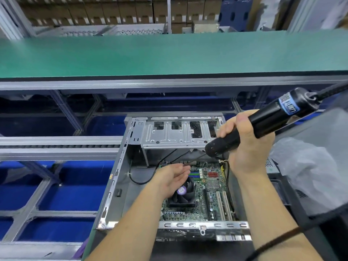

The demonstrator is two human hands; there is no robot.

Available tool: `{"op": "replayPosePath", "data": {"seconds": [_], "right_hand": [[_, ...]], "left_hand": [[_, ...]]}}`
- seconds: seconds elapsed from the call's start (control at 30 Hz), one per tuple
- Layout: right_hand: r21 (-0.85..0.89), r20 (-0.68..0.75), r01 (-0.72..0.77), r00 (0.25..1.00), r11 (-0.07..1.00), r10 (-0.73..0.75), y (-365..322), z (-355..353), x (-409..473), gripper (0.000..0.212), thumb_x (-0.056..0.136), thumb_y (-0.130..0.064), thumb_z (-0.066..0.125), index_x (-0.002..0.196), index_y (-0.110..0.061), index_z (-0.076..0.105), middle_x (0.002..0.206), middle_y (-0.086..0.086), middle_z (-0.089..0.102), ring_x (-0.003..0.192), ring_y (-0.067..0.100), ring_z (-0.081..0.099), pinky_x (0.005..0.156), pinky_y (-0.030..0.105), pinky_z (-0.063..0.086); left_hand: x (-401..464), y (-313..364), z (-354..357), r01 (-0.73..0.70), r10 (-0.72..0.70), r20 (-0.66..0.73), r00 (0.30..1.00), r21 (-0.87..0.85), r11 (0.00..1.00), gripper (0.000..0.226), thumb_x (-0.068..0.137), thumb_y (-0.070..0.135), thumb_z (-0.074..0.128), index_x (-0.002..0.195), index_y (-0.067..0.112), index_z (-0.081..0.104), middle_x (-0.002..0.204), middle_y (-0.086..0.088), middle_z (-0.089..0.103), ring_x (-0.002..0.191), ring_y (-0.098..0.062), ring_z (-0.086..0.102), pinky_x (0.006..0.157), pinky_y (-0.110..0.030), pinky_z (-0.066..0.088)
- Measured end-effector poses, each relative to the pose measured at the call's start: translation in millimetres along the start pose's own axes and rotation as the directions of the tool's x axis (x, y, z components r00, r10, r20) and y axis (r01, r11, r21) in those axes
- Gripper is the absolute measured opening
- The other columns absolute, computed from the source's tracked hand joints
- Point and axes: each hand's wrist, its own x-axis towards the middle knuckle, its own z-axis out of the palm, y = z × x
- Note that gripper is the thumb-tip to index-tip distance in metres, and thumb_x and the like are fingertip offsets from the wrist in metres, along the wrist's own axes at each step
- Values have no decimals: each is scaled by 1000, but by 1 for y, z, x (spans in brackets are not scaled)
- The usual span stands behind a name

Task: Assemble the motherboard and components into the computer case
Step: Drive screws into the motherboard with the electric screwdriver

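Observation:
An open grey computer case lies in front of me with a green motherboard seated in its right half. A black CPU fan sits on the board. My right hand grips a black electric screwdriver, tilted down to the left; its thin bit reaches toward the board's far edge near my left fingertips. My left hand hovers palm-up over the fan, fingers nearly straight, tips at the bit. Whether it holds a screw is hidden.
A metal drive cage spans the case's far end. Black cables loop across the bare case floor. A green conveyor belt runs behind. Blue bins sit low left. Clear plastic wrap lies at right.

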Motion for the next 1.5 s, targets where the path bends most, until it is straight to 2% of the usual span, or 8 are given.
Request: {"op": "replayPosePath", "data": {"seconds": [0.13, 0.23, 0.37, 0.53, 0.97, 1.3, 1.43, 1.5], "right_hand": [[24, 10, -4, 1000, 1000, 3, 0, 1, 2, 26, 89, -23, 62, 66, -32, 68, 57, -7, 59, 57, 30, 52, 67, 54, 47], [40, 11, -14, 1000, 999, 14, 1, 0, 3, 26, 90, -22, 62, 66, -31, 68, 57, -6, 59, 57, 29, 52, 66, 56, 46], [27, 31, -4, 1000, 1000, 3, 2, 0, 3, 26, 91, -24, 62, 67, -32, 68, 58, -7, 60, 59, 30, 52, 67, 59, 47], [41, 17, -13, 1000, 999, 12, 0, 2, 3, 24, 90, -25, 63, 68, -32, 68, 59, -6, 59, 56, 27, 54, 68, 50, 47], [55, -1, -41, 999, 998, 41, -4, 1, 1, 22, 86, -25, 64, 65, -30, 65, 57, -2, 57, 55, 28, 51, 67, 49, 44], [67, 22, -20, 1000, 998, 19, -3, -6, 5, 23, 91, -25, 63, 69, -32, 66, 58, -4, 58, 55, 27, 52, 66, 49, 44], [87, 27, -23, 999, 996, 21, -3, -6, 6, 22, 91, -25, 62, 70, -31, 66, 58, -3, 57, 54, 26, 53, 65, 48, 44], [101, 26, -27, 999, 995, 24, -4, -7, 6, 23, 91, -25, 62, 69, -31, 65, 57, -2, 57, 54, 25, 52, 65, 48, 43]], "left_hand": [[1, -2, 1, 35, -35, 4, 999, -67, 997, 13, 94, 1, 60, 106, -2, 64, 75, -8, 73, 66, -12, 63, 55, -21, 55], [3, -1, 0, 36, -35, 6, 999, -107, 994, 8, 94, 0, 60, 100, -2, 65, 69, -7, 71, 68, -11, 58, 53, -20, 54], [4, -1, -1, 14, -14, -4, 1000, -77, 997, 8, 93, -1, 60, 99, -2, 65, 69, -7, 71, 65, -11, 59, 54, -20, 55], [4, -1, 0, -9, 7, -20, 1000, -66, 998, 9, 92, -4, 60, 99, -2, 66, 70, -8, 72, 65, -12, 60, 54, -21, 55], [1, -1, 0, -34, 33, -28, 999, -31, 999, 11, 92, -7, 59, 99, -3, 67, 71, -9, 72, 63, -12, 62, 55, -21, 55], [2, -2, 1, -164, 169, -16, 986, 154, 974, 10, 87, -9, 65, 95, -2, 67, 76, -12, 74, 65, -15, 65, 62, -24, 56], [3, -4, 1, -243, 256, -20, 966, 256, 936, 10, 87, -8, 65, 91, 0, 69, 75, -10, 74, 63, -13, 65, 63, -23, 56], [4, -4, 2, -302, 327, -12, 945, 354, 885, 11, 87, -8, 65, 90, 2, 69, 75, -8, 74, 63, -12, 65, 66, -24, 55]]}}
